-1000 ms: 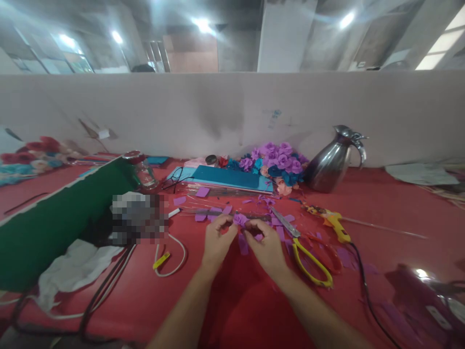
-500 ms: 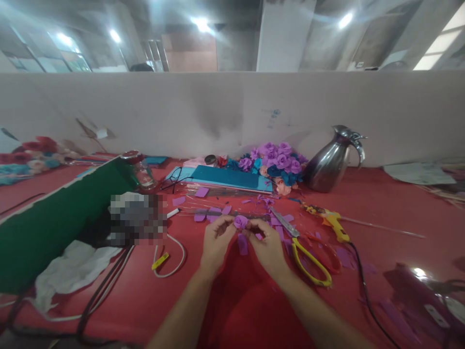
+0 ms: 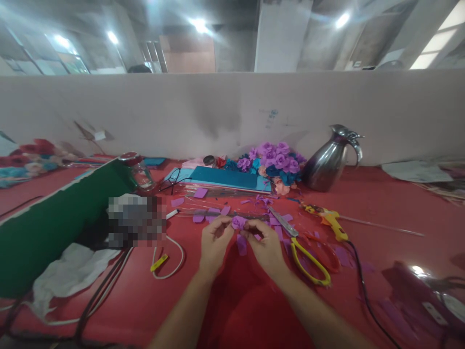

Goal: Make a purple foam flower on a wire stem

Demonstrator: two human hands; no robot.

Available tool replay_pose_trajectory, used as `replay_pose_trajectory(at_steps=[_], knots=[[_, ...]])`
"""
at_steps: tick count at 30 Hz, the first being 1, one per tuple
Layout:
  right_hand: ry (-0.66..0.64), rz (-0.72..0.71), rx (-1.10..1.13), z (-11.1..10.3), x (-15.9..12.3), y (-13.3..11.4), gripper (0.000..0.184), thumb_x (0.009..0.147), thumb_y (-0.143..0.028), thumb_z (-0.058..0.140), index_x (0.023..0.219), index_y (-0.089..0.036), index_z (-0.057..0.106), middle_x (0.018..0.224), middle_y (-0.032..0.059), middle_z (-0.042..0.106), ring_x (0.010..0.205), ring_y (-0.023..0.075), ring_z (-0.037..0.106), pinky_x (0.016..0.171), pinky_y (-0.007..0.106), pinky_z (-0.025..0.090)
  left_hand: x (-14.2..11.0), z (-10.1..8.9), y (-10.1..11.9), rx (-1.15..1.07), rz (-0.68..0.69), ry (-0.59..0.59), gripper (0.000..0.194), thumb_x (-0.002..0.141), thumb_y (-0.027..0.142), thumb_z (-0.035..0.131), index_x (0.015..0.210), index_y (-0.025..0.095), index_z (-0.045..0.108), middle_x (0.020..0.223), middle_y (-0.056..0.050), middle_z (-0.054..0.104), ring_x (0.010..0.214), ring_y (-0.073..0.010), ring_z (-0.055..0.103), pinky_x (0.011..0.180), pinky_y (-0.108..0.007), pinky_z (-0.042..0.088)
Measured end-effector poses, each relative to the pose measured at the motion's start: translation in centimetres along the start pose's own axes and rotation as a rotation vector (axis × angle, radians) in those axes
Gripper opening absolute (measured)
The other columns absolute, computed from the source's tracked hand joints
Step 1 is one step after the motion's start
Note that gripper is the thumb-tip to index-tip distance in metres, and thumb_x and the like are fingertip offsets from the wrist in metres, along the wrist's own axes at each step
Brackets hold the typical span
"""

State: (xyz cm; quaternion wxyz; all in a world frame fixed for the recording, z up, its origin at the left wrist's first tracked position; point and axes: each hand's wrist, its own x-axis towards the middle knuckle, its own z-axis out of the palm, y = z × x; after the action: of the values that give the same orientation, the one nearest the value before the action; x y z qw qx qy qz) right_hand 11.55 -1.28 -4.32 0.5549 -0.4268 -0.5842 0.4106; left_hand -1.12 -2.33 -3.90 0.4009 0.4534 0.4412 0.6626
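Note:
Both my hands meet over the red table (image 3: 232,300), pinching a small purple foam flower (image 3: 239,222) between their fingertips. My left hand (image 3: 214,245) grips its left side with curled fingers. My right hand (image 3: 265,247) closes on its right side, and a purple strip (image 3: 241,245) hangs down from the flower between the hands. Loose purple foam pieces (image 3: 211,213) lie just beyond my fingers.
Yellow-handled scissors (image 3: 303,252) lie right of my right hand, a yellow glue gun (image 3: 332,222) with a black cord beyond them. A heap of purple and blue foam flowers (image 3: 276,162), a steel jug (image 3: 329,162), teal sheets (image 3: 225,178) and a green roll (image 3: 54,218) stand around.
My hands have turned the purple flower slightly between the fingertips and stayed in the same spot. The view has shifted a little to the left.

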Motion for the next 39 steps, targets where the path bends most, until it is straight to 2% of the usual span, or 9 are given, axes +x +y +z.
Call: replay_pose_trajectory(at_steps=[11, 16, 20, 25, 30, 34, 39], knots=[[-0.003, -0.005, -0.028, -0.1, -0.1, 0.0, 0.004, 0.072, -0.025, 0.063, 0.072, -0.022, 0.066, 0.072, 0.0015, 0.068, 0.069, 0.0186, 0.06, 0.066, 0.03, 0.046, -0.2, 0.0, -0.4, 0.035, -0.022, 0.023, 0.012, 0.076, 0.026, 0.066, 0.085, 0.018, 0.067, 0.081, -0.002, 0.066, 0.076, -0.0154, 0.06, 0.073, -0.028, 0.048], [0.023, -0.014, -0.017, -0.1, -0.1, -0.2, 0.004, 0.072, -0.025, 0.064, 0.072, -0.022, 0.065, 0.072, 0.0011, 0.067, 0.068, 0.018, 0.059, 0.066, 0.029, 0.046, -0.2, -0.2, 0.1, 0.071, 0.058, 0.053, 0.007, 0.078, 0.023, 0.063, 0.084, 0.02, 0.065, 0.081, -0.001, 0.063, 0.077, -0.0147, 0.058, 0.074, -0.026, 0.046], [0.044, -0.019, -0.041, 0.0, 0.0, -0.2, 0.004, 0.072, -0.024, 0.062, 0.071, -0.022, 0.065, 0.071, 0.0013, 0.067, 0.067, 0.0177, 0.058, 0.064, 0.029, 0.046, -0.2, -0.4, 0.1, 0.144, 0.13, 0.009, 0.007, 0.081, 0.026, 0.061, 0.081, 0.02, 0.063, 0.077, 0.0, 0.058, 0.074, -0.0143, 0.053, 0.071, -0.025, 0.044], [0.031, -0.052, -0.076, -0.1, 0.0, -0.2, 0.006, 0.073, -0.024, 0.06, 0.071, -0.021, 0.065, 0.07, 0.0009, 0.067, 0.065, 0.0168, 0.058, 0.063, 0.027, 0.046, -0.2, -0.7, -0.6, 0.246, 0.141, -0.013, 0.011, 0.082, 0.029, 0.061, 0.078, 0.019, 0.062, 0.079, -0.002, 0.056, 0.078, -0.0157, 0.052, 0.074, -0.027, 0.043], [0.052, -0.065, -0.094, -0.1, -0.1, -0.4, 0.008, 0.075, -0.025, 0.061, 0.072, -0.02, 0.066, 0.071, 0.0017, 0.068, 0.066, 0.0169, 0.06, 0.063, 0.027, 0.047, -0.2, -0.7, -0.9, 0.22, 0.102, -0.024, 0.013, 0.081, 0.031, 0.061, 0.075, 0.019, 0.061, 0.075, -0.002, 0.056, 0.074, -0.0157, 0.051, 0.071, -0.027, 0.042], [0.061, -0.075, -0.095, -0.1, -0.2, -0.4, 0.008, 0.075, -0.026, 0.062, 0.073, -0.021, 0.067, 0.073, 0.0022, 0.069, 0.069, 0.0176, 0.061, 0.065, 0.028, 0.048, -0.3, -0.5, -0.3, 0.178, 0.059, -0.012, 0.016, 0.079, 0.033, 0.063, 0.072, 0.019, 0.061, 0.07, -0.001, 0.054, 0.069, -0.0147, 0.049, 0.066, -0.025, 0.04], [0.067, 0.018, -0.027, 0.0, -0.1, -0.1, 0.008, 0.073, -0.028, 0.063, 0.074, -0.02, 0.066, 0.074, 0.0021, 0.069, 0.07, 0.0181, 0.062, 0.066, 0.029, 0.048, -0.4, -0.2, 0.2, 0.119, 0.066, -0.011, 0.023, 0.083, 0.036, 0.058, 0.069, 0.019, 0.06, 0.063, 0.002, 0.048, 0.062, -0.0128, 0.044, 0.062, -0.024, 0.038]])
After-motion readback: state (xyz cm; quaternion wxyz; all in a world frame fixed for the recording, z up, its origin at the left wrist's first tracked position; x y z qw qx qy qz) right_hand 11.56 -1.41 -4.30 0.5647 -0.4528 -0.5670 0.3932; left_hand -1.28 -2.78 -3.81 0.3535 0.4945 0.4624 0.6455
